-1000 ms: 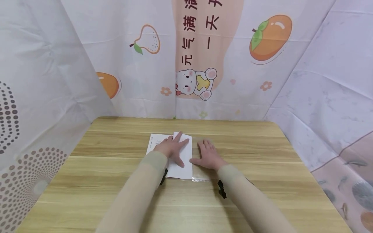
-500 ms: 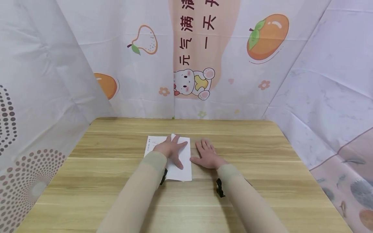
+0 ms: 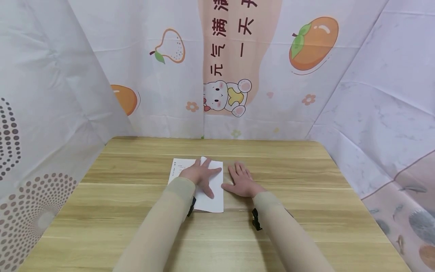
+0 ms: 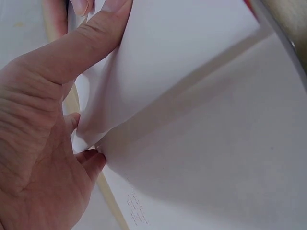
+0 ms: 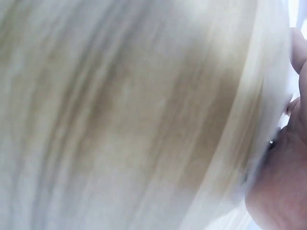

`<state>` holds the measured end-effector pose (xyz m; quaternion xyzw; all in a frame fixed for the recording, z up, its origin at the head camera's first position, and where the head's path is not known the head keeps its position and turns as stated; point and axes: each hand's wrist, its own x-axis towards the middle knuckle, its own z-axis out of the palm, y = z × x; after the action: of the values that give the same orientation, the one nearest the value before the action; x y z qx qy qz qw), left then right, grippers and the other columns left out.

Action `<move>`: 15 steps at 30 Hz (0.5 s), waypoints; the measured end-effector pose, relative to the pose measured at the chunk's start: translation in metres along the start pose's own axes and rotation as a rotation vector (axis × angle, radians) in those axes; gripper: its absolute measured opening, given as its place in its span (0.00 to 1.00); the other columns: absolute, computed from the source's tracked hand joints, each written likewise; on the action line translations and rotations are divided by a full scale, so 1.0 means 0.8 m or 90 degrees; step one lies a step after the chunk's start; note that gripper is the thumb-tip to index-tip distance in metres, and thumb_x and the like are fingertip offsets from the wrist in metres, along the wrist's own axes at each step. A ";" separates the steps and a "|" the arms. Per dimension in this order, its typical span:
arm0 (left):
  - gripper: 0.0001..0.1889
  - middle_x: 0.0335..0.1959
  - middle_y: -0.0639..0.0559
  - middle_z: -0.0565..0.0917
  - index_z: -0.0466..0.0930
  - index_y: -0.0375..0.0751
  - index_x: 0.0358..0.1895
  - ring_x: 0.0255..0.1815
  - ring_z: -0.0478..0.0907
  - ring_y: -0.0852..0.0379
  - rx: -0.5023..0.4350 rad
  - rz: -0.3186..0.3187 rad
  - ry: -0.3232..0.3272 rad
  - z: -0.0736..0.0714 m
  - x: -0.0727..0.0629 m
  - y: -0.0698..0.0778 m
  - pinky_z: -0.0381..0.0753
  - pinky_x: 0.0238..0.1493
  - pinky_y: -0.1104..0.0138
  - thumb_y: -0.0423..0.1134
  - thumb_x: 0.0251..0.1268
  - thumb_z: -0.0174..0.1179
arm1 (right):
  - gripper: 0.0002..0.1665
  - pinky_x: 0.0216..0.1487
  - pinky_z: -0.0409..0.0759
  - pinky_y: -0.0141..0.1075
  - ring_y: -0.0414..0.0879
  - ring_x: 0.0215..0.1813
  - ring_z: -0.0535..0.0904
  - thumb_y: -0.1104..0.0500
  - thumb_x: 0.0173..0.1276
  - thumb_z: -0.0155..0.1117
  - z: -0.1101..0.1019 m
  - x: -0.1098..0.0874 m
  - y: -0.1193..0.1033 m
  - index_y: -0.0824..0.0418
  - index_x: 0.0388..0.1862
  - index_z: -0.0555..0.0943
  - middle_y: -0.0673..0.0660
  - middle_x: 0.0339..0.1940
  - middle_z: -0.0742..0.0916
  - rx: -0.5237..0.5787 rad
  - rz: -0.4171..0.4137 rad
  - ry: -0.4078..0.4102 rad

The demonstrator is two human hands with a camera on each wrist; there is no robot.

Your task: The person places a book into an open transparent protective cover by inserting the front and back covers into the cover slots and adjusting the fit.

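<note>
White papers lie at mid-table like an opened booklet. A blank white page (image 3: pixel 215 202) is on the right, and a printed page (image 3: pixel 174 169) shows at the left. My left hand (image 3: pixel 203 178) rests across them, fingers spread and thumb toward me. In the left wrist view, the thumb and fingers lie along a raised paper edge (image 4: pixel 158 96), with small print on the lower page (image 4: pixel 216 167). Just right of the papers, my right hand (image 3: pixel 242 183) lies flat with fingers extended, over a faint clear plastic sheet (image 3: pixel 238 204). Its palm (image 5: pixel 283 182) shows at the right wrist view's edge.
The wood-grain table (image 3: pixel 136 226) extends around the papers. A printed curtain (image 3: pixel 176 94) hangs behind its far edge, with more cloth on both sides. Dark wrist straps (image 3: pixel 257 220) sit under the beige sleeves (image 3: pixel 156 226).
The view has shifted slightly. The clear plastic edge right of the papers, plain a second ago, is now faint. Both hands stay in nearly the same place.
</note>
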<state>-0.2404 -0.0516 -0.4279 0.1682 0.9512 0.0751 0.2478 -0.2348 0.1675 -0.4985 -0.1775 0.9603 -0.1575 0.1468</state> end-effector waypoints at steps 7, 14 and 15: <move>0.57 0.86 0.56 0.39 0.56 0.78 0.79 0.85 0.32 0.39 0.001 0.004 0.008 0.004 0.003 -0.001 0.62 0.68 0.31 0.63 0.43 0.80 | 0.58 0.81 0.33 0.59 0.61 0.84 0.29 0.26 0.74 0.48 -0.001 -0.001 0.000 0.61 0.85 0.44 0.68 0.84 0.41 -0.003 -0.001 0.001; 0.56 0.86 0.56 0.39 0.56 0.78 0.79 0.85 0.32 0.38 0.002 0.007 0.010 0.006 0.004 -0.001 0.62 0.68 0.30 0.64 0.43 0.80 | 0.56 0.81 0.32 0.58 0.60 0.84 0.27 0.27 0.75 0.45 -0.002 -0.003 -0.002 0.59 0.85 0.41 0.67 0.84 0.39 -0.007 0.004 -0.014; 0.56 0.86 0.56 0.39 0.56 0.78 0.79 0.85 0.32 0.38 0.002 0.007 0.007 0.006 0.004 -0.001 0.61 0.68 0.29 0.64 0.43 0.79 | 0.56 0.81 0.32 0.58 0.61 0.84 0.27 0.28 0.76 0.45 -0.002 -0.002 -0.002 0.59 0.85 0.41 0.67 0.84 0.39 -0.008 0.004 -0.014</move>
<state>-0.2410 -0.0507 -0.4335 0.1734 0.9517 0.0755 0.2418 -0.2330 0.1671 -0.4963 -0.1771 0.9601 -0.1494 0.1567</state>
